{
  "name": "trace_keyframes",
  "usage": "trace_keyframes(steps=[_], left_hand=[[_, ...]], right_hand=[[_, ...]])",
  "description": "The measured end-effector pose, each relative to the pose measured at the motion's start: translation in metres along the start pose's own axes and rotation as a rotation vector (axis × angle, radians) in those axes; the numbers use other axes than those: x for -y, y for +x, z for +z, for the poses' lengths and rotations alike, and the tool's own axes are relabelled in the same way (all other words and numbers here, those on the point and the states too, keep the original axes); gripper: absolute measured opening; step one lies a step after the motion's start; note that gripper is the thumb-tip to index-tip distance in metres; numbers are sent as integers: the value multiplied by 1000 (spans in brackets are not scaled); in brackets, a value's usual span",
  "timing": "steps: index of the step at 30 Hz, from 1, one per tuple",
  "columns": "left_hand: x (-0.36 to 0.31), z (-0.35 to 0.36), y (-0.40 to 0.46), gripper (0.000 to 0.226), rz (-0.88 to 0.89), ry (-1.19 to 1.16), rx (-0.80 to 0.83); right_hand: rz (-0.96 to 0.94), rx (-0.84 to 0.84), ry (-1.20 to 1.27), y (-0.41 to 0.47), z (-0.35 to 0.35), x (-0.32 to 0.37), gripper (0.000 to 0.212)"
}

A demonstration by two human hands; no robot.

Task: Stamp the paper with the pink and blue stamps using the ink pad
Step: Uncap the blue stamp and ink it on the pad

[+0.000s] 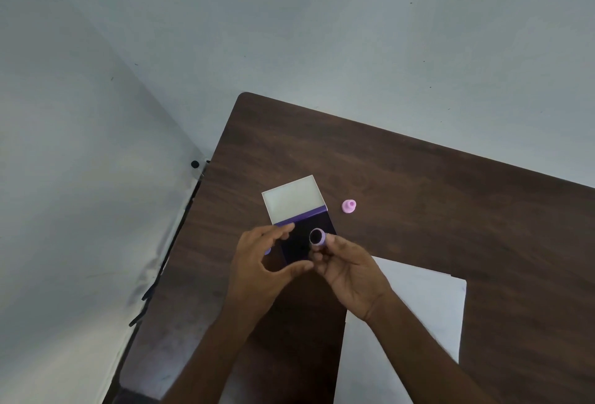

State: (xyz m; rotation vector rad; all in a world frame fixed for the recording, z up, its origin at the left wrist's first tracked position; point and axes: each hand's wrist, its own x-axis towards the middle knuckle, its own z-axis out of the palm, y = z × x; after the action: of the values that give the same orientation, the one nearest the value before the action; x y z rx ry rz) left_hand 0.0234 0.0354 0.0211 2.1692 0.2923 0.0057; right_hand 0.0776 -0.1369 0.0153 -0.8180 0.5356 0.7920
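Note:
The ink pad (325, 221) lies open on the dark wooden table (418, 184), its pale lid (291, 199) folded back on the far side. My right hand (349, 274) grips the blue stamp (317, 237) just above the pad. The stamp looks violet-blue, and its round, dark, inked face is tilted up toward me. My left hand (267, 262) hovers over the pad's left edge with fingers spread and curved, the thumb near my right fingers. The pink stamp (349, 206) stands alone to the right of the pad. White paper (425, 303) lies near right, partly under my right forearm.
The table's left edge runs diagonally along a pale wall, with a dark strip and a small black knob (195, 164) in the gap. Bare tabletop stretches behind and to the right of the pink stamp.

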Motion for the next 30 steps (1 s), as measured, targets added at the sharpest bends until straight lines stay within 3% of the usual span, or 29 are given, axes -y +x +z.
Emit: trace_keyframes(steps=[2, 4, 6, 10, 16, 30], left_hand=[[17, 3, -2, 64, -61, 116, -8], [33, 10, -2, 68, -90, 264, -3], [43, 17, -2, 80, -124, 383, 33], [50, 25, 2, 91, -139, 462, 62], [46, 28, 9, 97, -167, 510, 53], [47, 27, 10, 92, -155, 520, 69]], right_hand=[[-89, -264, -360, 7, -6, 2, 23], [-184, -421, -740, 13, -11, 1, 25], [-301, -459, -1023, 18, -11, -4, 25], [-481, -394, -1342, 25, -9, -9, 28], [-452, -284, -1507, 34, -2, -11, 33], [-494, -278, -1649, 50, 0, -22, 30]])
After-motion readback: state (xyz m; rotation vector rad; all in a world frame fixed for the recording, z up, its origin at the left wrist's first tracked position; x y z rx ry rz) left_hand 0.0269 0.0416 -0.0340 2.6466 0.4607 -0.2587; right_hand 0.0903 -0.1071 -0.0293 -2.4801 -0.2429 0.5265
